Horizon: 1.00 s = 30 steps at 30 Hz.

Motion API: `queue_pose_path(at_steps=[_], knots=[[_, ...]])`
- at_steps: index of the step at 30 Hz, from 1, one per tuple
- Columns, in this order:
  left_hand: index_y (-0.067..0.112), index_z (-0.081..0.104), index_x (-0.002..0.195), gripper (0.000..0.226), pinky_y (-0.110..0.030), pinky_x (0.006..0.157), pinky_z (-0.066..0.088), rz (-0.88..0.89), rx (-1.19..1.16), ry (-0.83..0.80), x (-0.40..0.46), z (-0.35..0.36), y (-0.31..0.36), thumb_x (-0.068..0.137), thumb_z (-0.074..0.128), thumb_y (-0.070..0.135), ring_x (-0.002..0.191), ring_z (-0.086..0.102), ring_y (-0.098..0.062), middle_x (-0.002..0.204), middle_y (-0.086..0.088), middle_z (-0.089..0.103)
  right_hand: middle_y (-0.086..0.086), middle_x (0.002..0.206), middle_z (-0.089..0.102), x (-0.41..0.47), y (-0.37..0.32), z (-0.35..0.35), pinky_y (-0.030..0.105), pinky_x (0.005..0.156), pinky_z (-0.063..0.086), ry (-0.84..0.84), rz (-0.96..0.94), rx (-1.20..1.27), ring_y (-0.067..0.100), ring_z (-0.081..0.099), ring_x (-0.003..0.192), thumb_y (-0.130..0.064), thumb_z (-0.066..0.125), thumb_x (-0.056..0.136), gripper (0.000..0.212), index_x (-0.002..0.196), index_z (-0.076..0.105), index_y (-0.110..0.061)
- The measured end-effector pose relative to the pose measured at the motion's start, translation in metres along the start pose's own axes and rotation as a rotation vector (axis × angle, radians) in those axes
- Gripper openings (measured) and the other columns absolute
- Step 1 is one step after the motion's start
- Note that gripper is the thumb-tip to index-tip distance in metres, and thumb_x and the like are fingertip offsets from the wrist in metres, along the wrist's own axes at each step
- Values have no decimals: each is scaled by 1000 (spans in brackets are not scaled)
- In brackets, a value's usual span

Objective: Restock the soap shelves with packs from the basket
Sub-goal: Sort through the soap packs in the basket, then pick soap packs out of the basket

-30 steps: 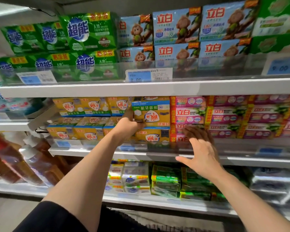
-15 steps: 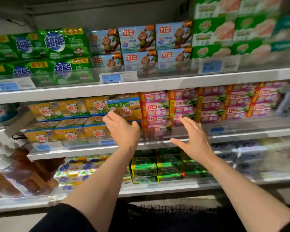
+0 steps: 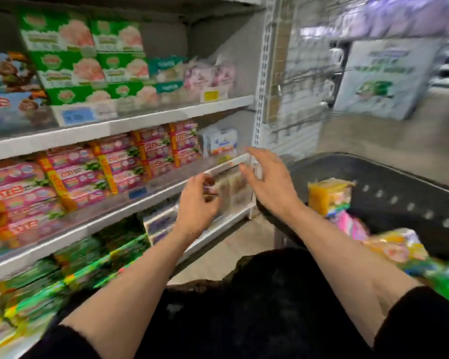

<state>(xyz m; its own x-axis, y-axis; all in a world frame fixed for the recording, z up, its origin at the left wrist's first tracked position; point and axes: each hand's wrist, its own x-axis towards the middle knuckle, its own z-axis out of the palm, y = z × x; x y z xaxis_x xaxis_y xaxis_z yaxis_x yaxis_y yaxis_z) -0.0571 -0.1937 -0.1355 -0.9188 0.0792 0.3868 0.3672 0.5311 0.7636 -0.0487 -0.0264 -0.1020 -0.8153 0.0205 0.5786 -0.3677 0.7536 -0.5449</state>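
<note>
The view is blurred by motion. Both hands hang in the air between the soap shelves and the basket, holding nothing. My left hand (image 3: 197, 203) has loosely curled fingers, in front of the middle shelf's edge (image 3: 130, 203). My right hand (image 3: 267, 182) has its fingers spread, near the shelf's right end. The dark basket (image 3: 399, 187) stands at the right, with a yellow soap pack (image 3: 328, 195), a pink pack (image 3: 350, 225) and green and yellow packs (image 3: 410, 251) in it. Pink soap packs (image 3: 88, 172) fill the middle shelf.
Green and white packs (image 3: 88, 60) stand on the upper shelf, green packs (image 3: 96, 257) on the lower one. A white upright post (image 3: 262, 86) ends the shelving. Beyond it are wire hooks with goods (image 3: 303, 81) and a large carton (image 3: 384, 79) on the grey floor.
The view has swung right from the yellow soap packs to the shelf's end and the basket. Both hands have come away from the shelf, and my left hand has let go of the yellow pack.
</note>
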Motion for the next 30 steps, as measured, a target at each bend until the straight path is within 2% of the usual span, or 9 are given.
queue_pose_path(at_steps=[3,8,10,13,16,19,24,28,30], knots=[[16,56,99,26,-36,82,53,144,-119,-117,3,64,54,82,67,0,88,63,-22,100,-5,60,13,122,62,-24,58,-74,36,97,38,87,88,-193,32,52,116,-31,63,90,41,126,59,-10],[10,61,108,38,-34,89,50,333,-82,-411,-4,159,104,74,75,4,94,60,-18,106,-5,52,13,115,64,-76,138,-170,36,93,39,108,312,-436,33,55,111,-27,67,87,40,121,61,-8],[11,59,115,45,-30,92,46,398,10,-521,-6,190,115,73,76,9,105,57,-22,114,-6,50,13,117,63,-98,165,-196,35,92,39,36,391,-527,34,55,112,-27,69,85,42,121,61,-7],[10,55,122,52,-21,87,36,448,87,-651,-6,230,132,74,75,10,113,52,-23,125,-9,48,15,113,63,-125,197,-230,36,88,41,-97,547,-597,34,56,108,-29,72,80,44,117,62,-8],[10,52,124,56,-30,93,41,465,112,-755,-9,269,146,73,76,12,112,51,-25,124,-12,48,15,118,62,-148,219,-264,33,85,41,-317,713,-669,31,56,110,-35,74,79,50,119,60,-7],[9,51,126,59,-30,93,39,448,165,-850,-12,309,153,74,77,15,111,52,-28,123,-14,46,14,122,60,-161,233,-280,29,84,40,-566,843,-708,29,55,113,-38,73,81,56,123,56,-6],[7,49,122,67,-35,92,45,350,263,-970,-12,364,153,68,85,21,112,52,-33,122,-18,47,13,118,58,-155,249,-269,31,79,44,-701,898,-662,29,56,107,-28,80,74,58,119,54,-3],[4,48,123,78,-43,89,50,274,284,-1052,1,391,156,60,91,18,111,58,-34,120,-18,59,15,117,62,-149,266,-273,28,61,51,-881,1025,-596,30,63,102,-18,81,72,55,119,57,-4],[6,49,125,76,-42,91,51,220,251,-1057,2,403,154,61,90,13,111,58,-31,120,-14,61,17,119,63,-147,274,-275,35,70,57,-935,1116,-499,31,65,104,-12,79,75,53,123,57,-3]])
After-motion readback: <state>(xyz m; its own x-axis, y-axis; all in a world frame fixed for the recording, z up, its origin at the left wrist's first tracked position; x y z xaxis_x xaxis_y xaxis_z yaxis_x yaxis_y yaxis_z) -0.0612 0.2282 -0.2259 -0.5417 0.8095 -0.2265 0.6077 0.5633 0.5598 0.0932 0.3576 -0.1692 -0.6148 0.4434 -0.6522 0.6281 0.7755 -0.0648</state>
